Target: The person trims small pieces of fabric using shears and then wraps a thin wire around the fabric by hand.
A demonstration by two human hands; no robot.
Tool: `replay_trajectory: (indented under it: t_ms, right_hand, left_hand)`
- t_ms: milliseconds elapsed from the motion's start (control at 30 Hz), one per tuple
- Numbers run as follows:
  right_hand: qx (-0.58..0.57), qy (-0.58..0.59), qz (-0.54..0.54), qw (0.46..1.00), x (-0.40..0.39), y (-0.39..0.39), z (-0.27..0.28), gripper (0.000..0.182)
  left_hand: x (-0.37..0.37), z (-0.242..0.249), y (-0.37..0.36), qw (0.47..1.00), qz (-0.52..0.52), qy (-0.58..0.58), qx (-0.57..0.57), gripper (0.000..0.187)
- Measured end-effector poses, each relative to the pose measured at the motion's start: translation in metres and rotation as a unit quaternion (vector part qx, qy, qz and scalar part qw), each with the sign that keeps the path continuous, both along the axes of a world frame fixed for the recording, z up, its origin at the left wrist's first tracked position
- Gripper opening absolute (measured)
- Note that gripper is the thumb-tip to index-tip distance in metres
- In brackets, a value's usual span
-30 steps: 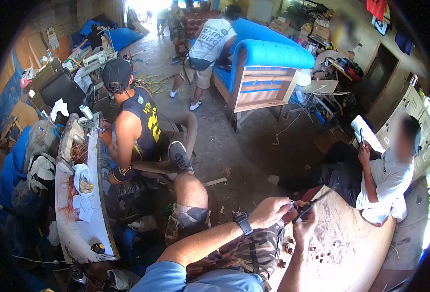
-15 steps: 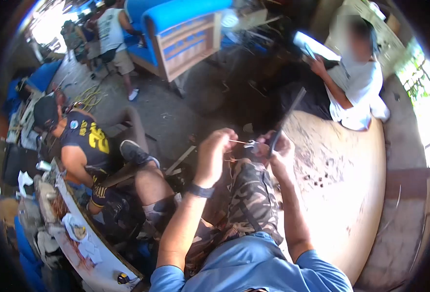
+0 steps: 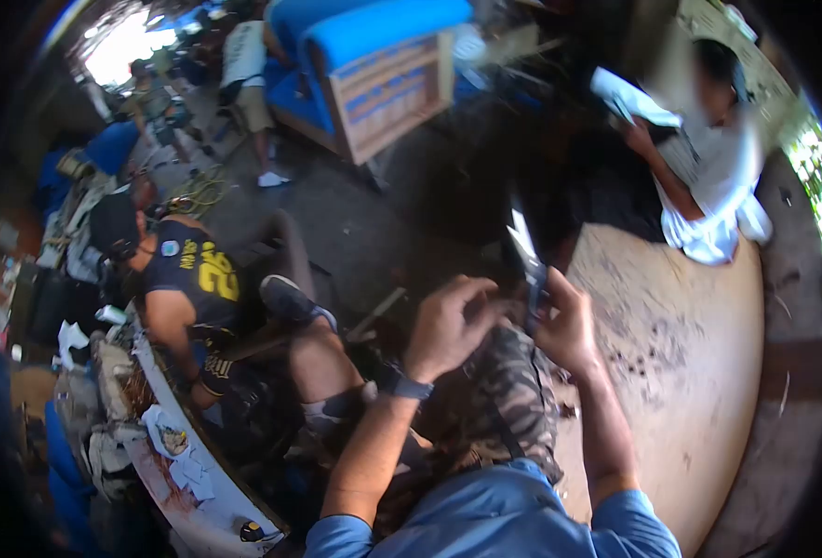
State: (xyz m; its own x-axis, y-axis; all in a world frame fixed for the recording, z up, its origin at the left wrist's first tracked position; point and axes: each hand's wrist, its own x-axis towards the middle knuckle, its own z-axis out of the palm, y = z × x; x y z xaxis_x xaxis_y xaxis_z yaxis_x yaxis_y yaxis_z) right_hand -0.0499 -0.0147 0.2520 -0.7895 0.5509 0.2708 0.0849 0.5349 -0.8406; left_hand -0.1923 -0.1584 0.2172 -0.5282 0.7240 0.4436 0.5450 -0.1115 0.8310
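My right hand point(image 3: 564, 321) is closed around the dark handles of a pair of scissors point(image 3: 528, 251). The blades point up and away from me and catch the light. Just left of it, my left hand point(image 3: 453, 325) has its fingers bent inward, with the tips smeared by motion. Whatever lies between those fingertips cannot be made out. Both hands hover above my camouflage-clad leg point(image 3: 513, 391).
A pale wooden board point(image 3: 671, 372) with dark bits on it lies to my right. One person point(image 3: 192, 279) sits at left beside a long white-edged piece point(image 3: 197, 488); another point(image 3: 708, 177) sits at upper right holding papers. A blue sofa point(image 3: 383, 37) stands ahead.
The scissors have swung so the blades now show brightly and point up. The thin orange strand and small white piece between my hands no longer show. The whole view has shifted slightly.
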Motion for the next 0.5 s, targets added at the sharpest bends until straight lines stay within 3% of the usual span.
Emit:
replay_trajectory:
  t_ms: [100, 167, 233, 333, 433, 467, 500]
  right_hand:
    - [-0.024, 0.036, 0.008, 0.999, 0.008, 0.004, 0.004, 0.021]
    - [0.049, -0.037, -0.008, 0.998, 0.015, 0.013, -0.005, 0.02]
    - [0.026, -0.027, -0.02, 0.999, 0.016, 0.011, 0.002, 0.018]
    - [-0.001, -0.004, -0.029, 1.0, 0.022, 0.017, -0.001, 0.015]
    - [0.021, -0.006, -0.023, 1.0, 0.023, 0.017, -0.003, 0.016]
    - [0.0, 0.0, -0.007, 1.0, 0.023, 0.016, -0.008, 0.018]
    - [-0.026, 0.002, -0.015, 1.0, 0.02, 0.011, -0.006, 0.017]
  left_hand:
    - [0.002, 0.01, -0.004, 0.997, -0.032, -0.023, -0.065, 0.026]
    - [0.004, 0.005, -0.006, 0.986, -0.048, 0.041, -0.153, 0.028]
    - [0.002, -0.008, -0.003, 0.977, -0.069, 0.053, -0.193, 0.027]
    - [-0.003, -0.017, -0.004, 0.98, -0.09, 0.092, -0.152, 0.027]
    - [-0.003, -0.021, 0.0, 0.994, -0.061, 0.089, 0.001, 0.029]
    - [-0.003, -0.021, 0.001, 0.991, -0.119, -0.05, 0.042, 0.026]
    - [0.0, -0.014, -0.002, 0.953, -0.161, -0.249, 0.057, 0.024]
